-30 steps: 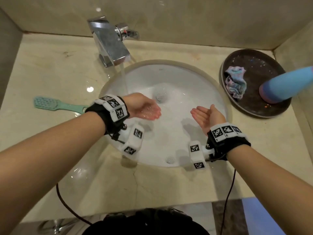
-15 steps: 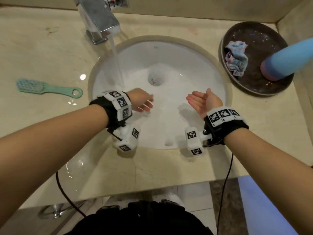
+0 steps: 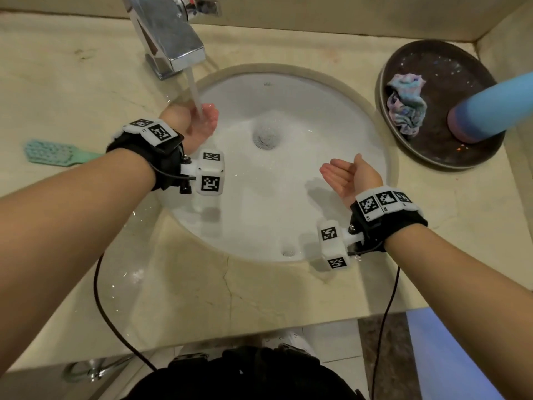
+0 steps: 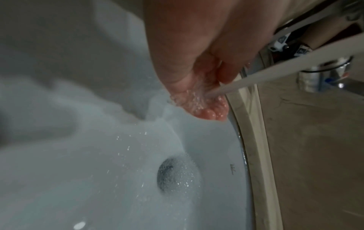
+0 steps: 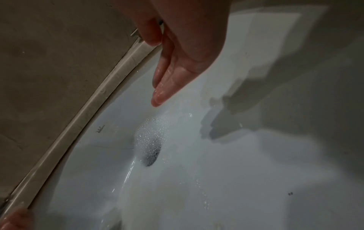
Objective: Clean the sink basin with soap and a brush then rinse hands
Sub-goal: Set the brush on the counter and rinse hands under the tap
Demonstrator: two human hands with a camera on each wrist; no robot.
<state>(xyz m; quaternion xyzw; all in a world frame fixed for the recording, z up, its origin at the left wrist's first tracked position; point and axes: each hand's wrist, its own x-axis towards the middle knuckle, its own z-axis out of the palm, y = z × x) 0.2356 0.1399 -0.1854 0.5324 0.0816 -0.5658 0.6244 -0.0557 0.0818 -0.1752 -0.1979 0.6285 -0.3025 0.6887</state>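
Water runs from the chrome tap [image 3: 170,39] into the white round sink basin [image 3: 302,116], which is foamy around the drain [image 3: 265,137]. My left hand [image 3: 202,122] is cupped palm up under the stream [image 4: 232,87], and water splashes over its fingers [image 4: 208,112]. My right hand [image 3: 343,174] hovers palm up over the basin's right side, wet, fingers straight and together [image 5: 167,84], holding nothing. The teal brush [image 3: 54,153] lies on the counter left of the basin, partly behind my left forearm.
A dark round tray [image 3: 427,157] at the back right carries a crumpled pastel cloth [image 3: 406,106] and a blue bottle [image 3: 496,108]. Beige stone counter [image 3: 259,293] surrounds the basin, with walls behind and to the right. Cables hang from both wrists.
My left hand has moved back and left into the water stream. The right hand has stayed palm up over the basin's right side. The head view has shifted.
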